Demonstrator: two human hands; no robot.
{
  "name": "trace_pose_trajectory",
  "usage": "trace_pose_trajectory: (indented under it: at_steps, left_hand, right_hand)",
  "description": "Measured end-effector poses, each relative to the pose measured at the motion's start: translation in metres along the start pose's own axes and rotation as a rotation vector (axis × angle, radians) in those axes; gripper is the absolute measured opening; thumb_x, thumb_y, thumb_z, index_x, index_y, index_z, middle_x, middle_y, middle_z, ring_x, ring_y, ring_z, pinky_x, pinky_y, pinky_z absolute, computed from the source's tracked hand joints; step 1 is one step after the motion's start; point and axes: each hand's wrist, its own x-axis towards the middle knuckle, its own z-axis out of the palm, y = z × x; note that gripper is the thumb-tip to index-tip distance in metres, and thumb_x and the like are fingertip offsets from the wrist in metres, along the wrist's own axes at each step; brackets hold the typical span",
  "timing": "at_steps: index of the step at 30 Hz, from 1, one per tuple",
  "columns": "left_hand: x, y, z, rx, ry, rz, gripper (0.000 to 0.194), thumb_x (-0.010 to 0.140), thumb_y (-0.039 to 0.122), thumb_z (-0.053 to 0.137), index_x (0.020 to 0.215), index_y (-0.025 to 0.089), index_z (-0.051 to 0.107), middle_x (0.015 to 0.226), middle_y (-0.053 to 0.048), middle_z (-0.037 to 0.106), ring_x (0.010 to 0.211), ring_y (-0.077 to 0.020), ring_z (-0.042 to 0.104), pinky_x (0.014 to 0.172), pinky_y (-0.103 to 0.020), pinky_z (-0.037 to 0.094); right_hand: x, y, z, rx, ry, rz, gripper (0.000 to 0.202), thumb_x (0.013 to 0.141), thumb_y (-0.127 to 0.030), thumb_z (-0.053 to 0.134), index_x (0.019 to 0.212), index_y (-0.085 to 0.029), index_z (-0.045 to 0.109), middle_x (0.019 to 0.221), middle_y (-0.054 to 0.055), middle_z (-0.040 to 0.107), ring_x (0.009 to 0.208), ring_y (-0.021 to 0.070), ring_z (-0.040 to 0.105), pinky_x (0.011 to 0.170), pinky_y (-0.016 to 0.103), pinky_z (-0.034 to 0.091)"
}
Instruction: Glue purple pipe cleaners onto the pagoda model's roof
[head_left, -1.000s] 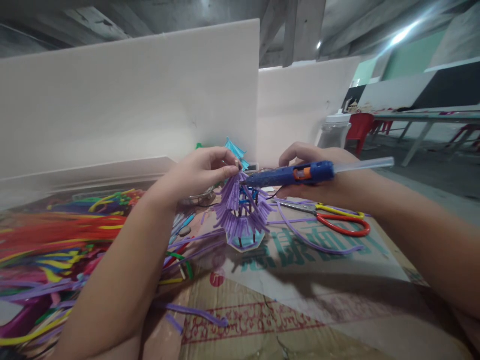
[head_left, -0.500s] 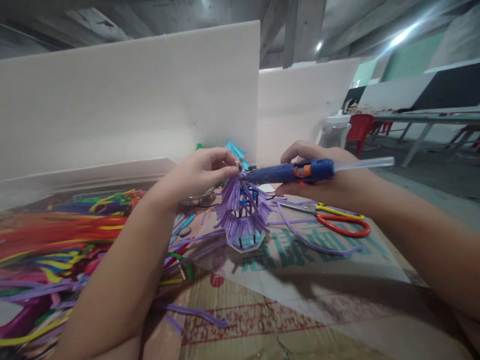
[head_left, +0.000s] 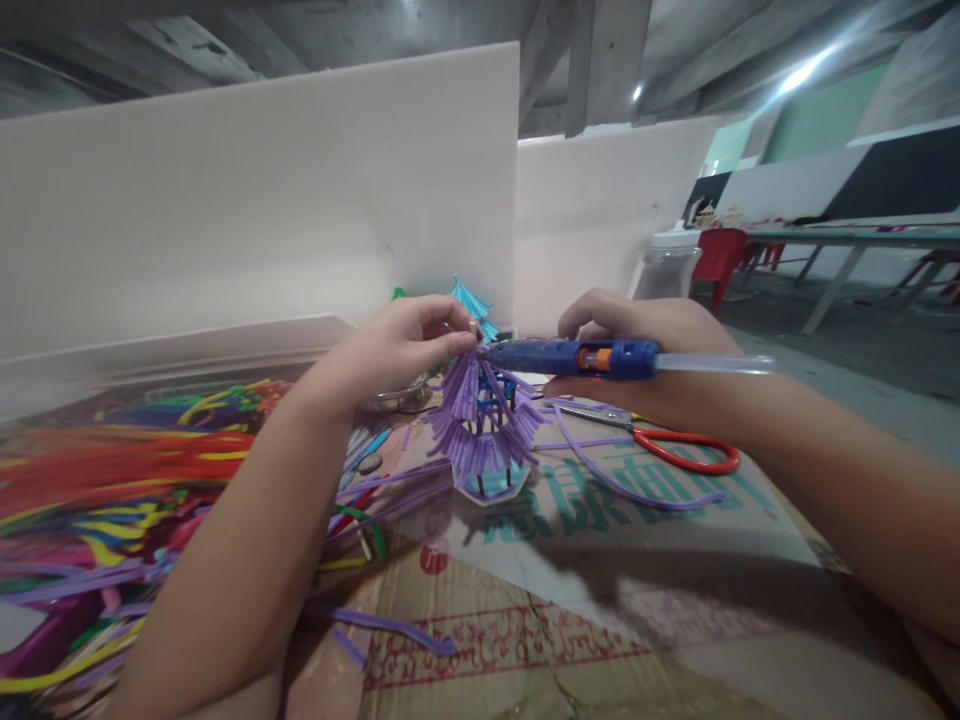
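Observation:
A small model pagoda (head_left: 487,440) with two tiers of purple pipe-cleaner roofing stands upright on a pale octagonal base. My left hand (head_left: 412,340) pinches the little peg at its top between thumb and fingertips. In my right hand (head_left: 637,320) is a blue glue gun (head_left: 540,357), held nearly level, a clear glue stick (head_left: 712,364) poking out of its rear end. The gun's tip meets the upper purple roof just below the peg, close to my left fingertips. Dark posts and blue parts show through the gap in the roof's right side.
Red-handled scissors (head_left: 686,452) and loose purple pipe cleaners (head_left: 637,490) lie right of the pagoda. Piles of coloured pipe cleaners (head_left: 135,470) cover the left. Behind are a light-blue roofed model (head_left: 471,300), a clear jar (head_left: 666,265) and a pale partition (head_left: 262,210).
The rear of the glue gun has dropped slightly and shifted left, so the gun sits more level. My right hand turned with it; my left hand and the pagoda stay in place.

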Motion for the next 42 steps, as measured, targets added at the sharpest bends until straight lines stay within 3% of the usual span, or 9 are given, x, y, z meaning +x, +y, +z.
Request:
trace_pose_trajectory:
  at_steps: [12, 21, 42]
  left_hand:
    - [0.0, 0.0, 0.0, -0.003, -0.001, 0.004, 0.019, 0.089, 0.034, 0.06, 0.089, 0.016, 0.063, 0.083, -0.002, 0.062, 0.074, -0.0135, 0.056, 0.066, -0.026, 0.043]
    - [-0.001, 0.0, 0.0, -0.018, 0.0, -0.006, 0.019, 0.088, 0.035, 0.061, 0.09, 0.016, 0.063, 0.085, -0.003, 0.064, 0.075, -0.0141, 0.058, 0.067, -0.026, 0.045]
    - [-0.001, 0.0, 0.001, -0.006, 0.001, -0.003, 0.02, 0.088, 0.035, 0.06, 0.09, 0.015, 0.063, 0.085, -0.003, 0.063, 0.077, -0.0146, 0.057, 0.069, -0.027, 0.044]
  right_hand:
    - [0.001, -0.001, 0.002, -0.027, 0.027, 0.014, 0.042, 0.078, -0.062, 0.07, 0.098, -0.026, 0.062, 0.077, 0.001, 0.071, 0.066, 0.0203, 0.065, 0.057, 0.029, 0.037]
    - [0.002, -0.001, -0.012, 0.317, -0.102, 0.071, 0.038, 0.076, -0.057, 0.073, 0.079, -0.021, 0.06, 0.063, -0.003, 0.057, 0.058, 0.0141, 0.048, 0.053, 0.028, 0.035]
    - [0.003, 0.001, -0.008, 0.391, -0.136, 0.099, 0.034, 0.076, -0.051, 0.074, 0.081, -0.021, 0.059, 0.065, -0.003, 0.056, 0.06, 0.0134, 0.048, 0.052, 0.027, 0.035]
